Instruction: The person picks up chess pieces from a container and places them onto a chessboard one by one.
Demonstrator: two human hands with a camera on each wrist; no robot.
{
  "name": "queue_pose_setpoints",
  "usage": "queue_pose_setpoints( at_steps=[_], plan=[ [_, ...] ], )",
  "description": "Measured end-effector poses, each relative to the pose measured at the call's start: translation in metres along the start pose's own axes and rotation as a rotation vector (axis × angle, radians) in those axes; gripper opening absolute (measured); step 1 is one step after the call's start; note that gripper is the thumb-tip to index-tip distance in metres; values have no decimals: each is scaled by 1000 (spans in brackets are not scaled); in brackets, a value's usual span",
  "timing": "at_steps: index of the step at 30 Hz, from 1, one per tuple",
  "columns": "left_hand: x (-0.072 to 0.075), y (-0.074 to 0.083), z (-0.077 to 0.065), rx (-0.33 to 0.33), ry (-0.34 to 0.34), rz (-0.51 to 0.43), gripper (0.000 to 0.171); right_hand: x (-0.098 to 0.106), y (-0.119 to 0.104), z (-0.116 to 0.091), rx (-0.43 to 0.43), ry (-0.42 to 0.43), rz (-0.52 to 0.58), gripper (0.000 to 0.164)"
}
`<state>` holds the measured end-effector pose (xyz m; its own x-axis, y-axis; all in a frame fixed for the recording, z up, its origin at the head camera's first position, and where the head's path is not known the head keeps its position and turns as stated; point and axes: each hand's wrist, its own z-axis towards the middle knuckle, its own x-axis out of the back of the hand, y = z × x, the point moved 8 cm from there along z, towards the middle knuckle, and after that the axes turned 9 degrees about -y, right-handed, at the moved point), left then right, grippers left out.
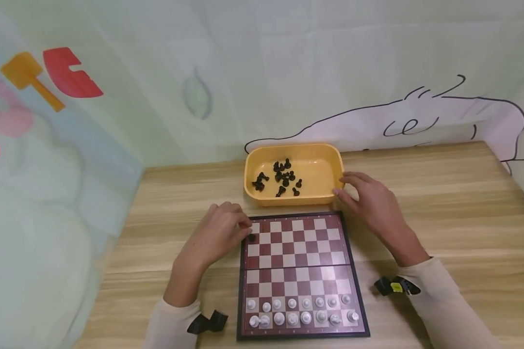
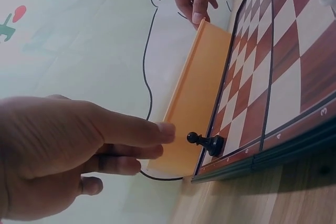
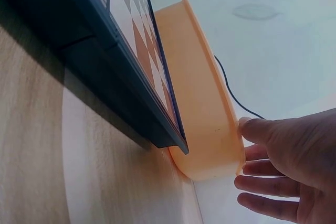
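On the chessboard [image 1: 296, 274], a black pawn [image 2: 210, 144] stands upright at the left edge, in the second row from the far side. My left hand [image 1: 220, 232] is right beside that pawn; the left wrist view shows a gap between the fingertips and it, with nothing held. My right hand [image 1: 375, 206] touches the right near corner of a yellow tray [image 1: 323, 175]. Its thumb rests at the rim and its fingers lie fairly straight along the outside, as the right wrist view shows. Several black chess pieces [image 1: 284, 177] lie loose in the tray's left and middle parts.
White chess pieces [image 1: 305, 317] stand in two rows along the board's near edge. The tray sits just beyond the board's far edge, close to a printed cloth backdrop [image 1: 192, 131]. Wooden tabletop [image 1: 445, 208] extends on both sides.
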<state>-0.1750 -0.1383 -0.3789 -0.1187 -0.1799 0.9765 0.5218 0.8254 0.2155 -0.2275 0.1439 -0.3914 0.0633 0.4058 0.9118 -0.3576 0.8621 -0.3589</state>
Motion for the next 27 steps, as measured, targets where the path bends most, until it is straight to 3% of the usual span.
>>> queue_pose_setpoints(
  at_steps=[8, 13, 21, 27],
  plan=[
    [13, -7, -9, 52, 141, -27, 8, -5, -5, 6, 24, -19, 2, 44],
    [25, -8, -1, 30, 230, -15, 10, -2, -3, 2, 22, 6, 3, 43],
    [44, -7, 27, -37, 240, 37, 13, 0, 3, -3, -11, 11, 11, 45],
    [51, -12, 47, -67, 205, 52, 14, 0, 3, -1, -5, -6, 12, 45]
  ],
)
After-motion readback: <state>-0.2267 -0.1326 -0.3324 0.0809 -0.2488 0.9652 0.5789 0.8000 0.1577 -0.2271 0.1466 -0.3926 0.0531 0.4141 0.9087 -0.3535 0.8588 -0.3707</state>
